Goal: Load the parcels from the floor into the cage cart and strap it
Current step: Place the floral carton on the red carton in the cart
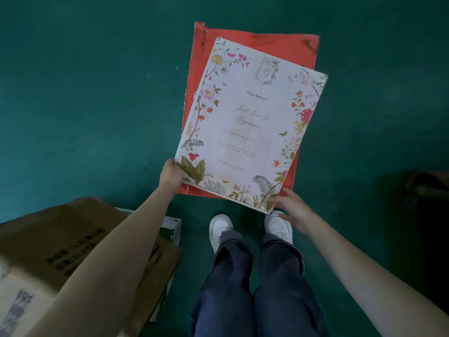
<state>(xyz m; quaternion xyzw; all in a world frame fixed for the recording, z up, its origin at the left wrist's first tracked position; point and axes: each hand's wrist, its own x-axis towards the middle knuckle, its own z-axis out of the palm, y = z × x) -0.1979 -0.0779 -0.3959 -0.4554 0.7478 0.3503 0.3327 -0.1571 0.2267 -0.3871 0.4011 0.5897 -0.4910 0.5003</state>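
The left hand (171, 172) grips the near left corner of a flat white parcel printed with flowers and leaves (250, 122), fingers hidden beneath it, while the right hand (290, 205) rests with loosely spread fingers at the near right corner – touching the edge, though whether the fingers hook underneath I cannot tell. That floral parcel lies skewed on top of a flat orange-red cardboard parcel (262, 42), which sticks out along the far edge and down both sides; the pair sits over the dark green floor (85, 93), and whether the lower one rests on it or is already lifted is unclear. Just behind the near edge stand the person's white shoes (221, 227), under blue jeans (255, 276). At the left, close to the left forearm, is a brown corrugated carton with black print (48, 251), and a white box with green print (173, 227) peeps out beyond it. No cage cart is in view. The step in hand looks like picking up the flat pair – done best by getting both hands under the orange-red parcel too, squaring the skewed top one first so it does not slide off, and lifting level before turning toward the cart
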